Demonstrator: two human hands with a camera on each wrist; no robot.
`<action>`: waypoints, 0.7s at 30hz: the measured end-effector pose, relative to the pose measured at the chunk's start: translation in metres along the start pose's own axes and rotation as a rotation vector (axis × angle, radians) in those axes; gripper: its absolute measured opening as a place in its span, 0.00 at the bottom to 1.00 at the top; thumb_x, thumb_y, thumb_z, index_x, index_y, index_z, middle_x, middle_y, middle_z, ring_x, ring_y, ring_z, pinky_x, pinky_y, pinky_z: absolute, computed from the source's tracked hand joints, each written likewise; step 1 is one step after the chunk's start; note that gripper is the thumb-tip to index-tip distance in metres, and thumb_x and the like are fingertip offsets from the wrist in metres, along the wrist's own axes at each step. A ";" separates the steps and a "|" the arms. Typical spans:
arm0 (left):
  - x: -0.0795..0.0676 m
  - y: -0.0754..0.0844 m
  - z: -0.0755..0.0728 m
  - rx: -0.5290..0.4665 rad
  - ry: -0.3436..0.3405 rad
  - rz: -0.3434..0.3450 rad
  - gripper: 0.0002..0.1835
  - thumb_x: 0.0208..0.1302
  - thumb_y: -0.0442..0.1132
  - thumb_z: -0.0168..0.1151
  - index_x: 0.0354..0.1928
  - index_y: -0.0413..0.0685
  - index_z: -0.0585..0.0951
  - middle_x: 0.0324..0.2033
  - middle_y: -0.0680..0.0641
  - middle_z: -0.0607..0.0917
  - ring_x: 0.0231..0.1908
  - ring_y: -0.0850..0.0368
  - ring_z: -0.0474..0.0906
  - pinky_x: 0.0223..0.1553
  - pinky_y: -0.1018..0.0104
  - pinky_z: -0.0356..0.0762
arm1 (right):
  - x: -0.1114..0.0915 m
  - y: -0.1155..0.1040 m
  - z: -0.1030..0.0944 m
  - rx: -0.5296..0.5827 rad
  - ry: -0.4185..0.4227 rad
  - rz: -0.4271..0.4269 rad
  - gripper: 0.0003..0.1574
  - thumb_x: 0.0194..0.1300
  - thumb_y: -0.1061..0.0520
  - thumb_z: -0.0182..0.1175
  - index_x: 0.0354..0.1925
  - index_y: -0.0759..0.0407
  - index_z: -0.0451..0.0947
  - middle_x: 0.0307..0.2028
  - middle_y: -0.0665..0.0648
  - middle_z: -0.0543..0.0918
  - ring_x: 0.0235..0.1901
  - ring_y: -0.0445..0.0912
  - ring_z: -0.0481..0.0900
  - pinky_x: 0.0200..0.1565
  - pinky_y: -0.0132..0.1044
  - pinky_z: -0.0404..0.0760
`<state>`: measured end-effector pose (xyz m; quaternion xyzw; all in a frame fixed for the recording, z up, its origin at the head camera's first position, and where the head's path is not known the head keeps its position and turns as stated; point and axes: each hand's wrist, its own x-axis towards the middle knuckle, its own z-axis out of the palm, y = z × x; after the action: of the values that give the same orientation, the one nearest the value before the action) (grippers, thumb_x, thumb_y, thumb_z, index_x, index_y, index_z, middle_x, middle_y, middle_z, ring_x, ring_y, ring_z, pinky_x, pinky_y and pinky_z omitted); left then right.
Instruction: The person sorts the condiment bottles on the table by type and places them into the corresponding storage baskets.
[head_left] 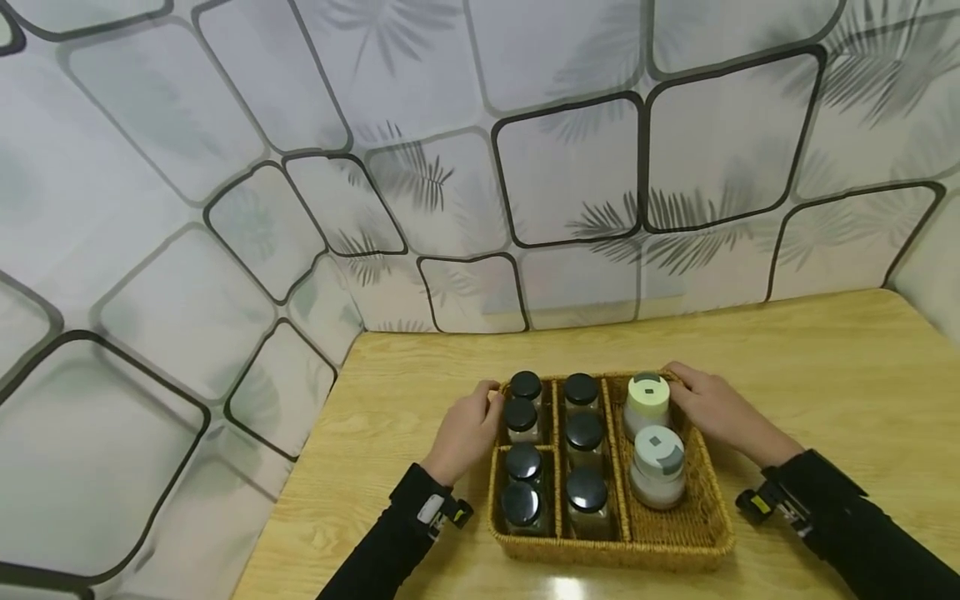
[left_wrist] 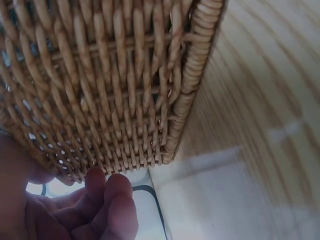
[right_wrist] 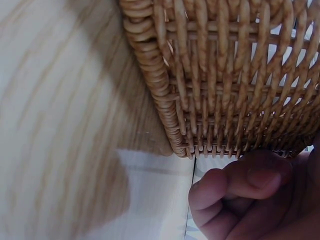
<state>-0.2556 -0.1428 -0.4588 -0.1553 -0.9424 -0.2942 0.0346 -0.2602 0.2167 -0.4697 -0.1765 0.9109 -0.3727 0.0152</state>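
Note:
A wicker basket with dividers stands on the table between both hands. Several black-lidded jars fill its left and middle compartments. On the right side sit a jar with a pale yellow-green lid and a white-lidded jar. My left hand grips the basket's far left corner; in the left wrist view its curled fingers are at the woven wall. At the far right corner my right hand holds the rim, its curled fingers beside the wall in the right wrist view.
The light wood-grain table reaches back to a patterned cloth wall. Similar cloth runs along the table's left edge. Dark sleeves with wrist cameras lie on both sides of the basket.

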 end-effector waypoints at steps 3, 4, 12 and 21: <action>-0.002 0.003 0.002 0.015 -0.012 0.001 0.22 0.77 0.46 0.40 0.62 0.40 0.70 0.12 0.53 0.71 0.09 0.61 0.64 0.10 0.70 0.58 | -0.002 0.000 0.001 0.017 -0.015 0.015 0.25 0.78 0.50 0.35 0.60 0.63 0.66 0.41 0.67 0.77 0.22 0.48 0.68 0.28 0.43 0.69; -0.002 0.004 0.002 0.022 -0.012 0.001 0.22 0.77 0.45 0.40 0.62 0.40 0.69 0.11 0.53 0.71 0.08 0.61 0.64 0.10 0.70 0.58 | -0.002 0.000 0.001 0.021 -0.018 0.018 0.26 0.78 0.49 0.34 0.61 0.63 0.66 0.40 0.67 0.77 0.22 0.47 0.68 0.27 0.42 0.69; -0.002 0.008 0.002 0.079 -0.022 -0.012 0.21 0.76 0.43 0.41 0.63 0.38 0.69 0.11 0.54 0.70 0.08 0.62 0.64 0.10 0.72 0.57 | -0.001 0.001 0.003 0.042 -0.029 0.029 0.25 0.78 0.47 0.34 0.60 0.60 0.66 0.26 0.60 0.71 0.14 0.45 0.62 0.19 0.39 0.65; -0.001 0.010 0.004 0.086 -0.013 -0.017 0.21 0.76 0.42 0.42 0.62 0.35 0.69 0.13 0.53 0.70 0.10 0.63 0.65 0.12 0.70 0.61 | 0.000 0.000 0.002 0.039 -0.026 0.023 0.24 0.78 0.48 0.34 0.58 0.60 0.67 0.23 0.58 0.69 0.14 0.45 0.61 0.19 0.39 0.65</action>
<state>-0.2516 -0.1324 -0.4568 -0.1476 -0.9556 -0.2528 0.0324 -0.2599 0.2158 -0.4712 -0.1704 0.9052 -0.3877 0.0345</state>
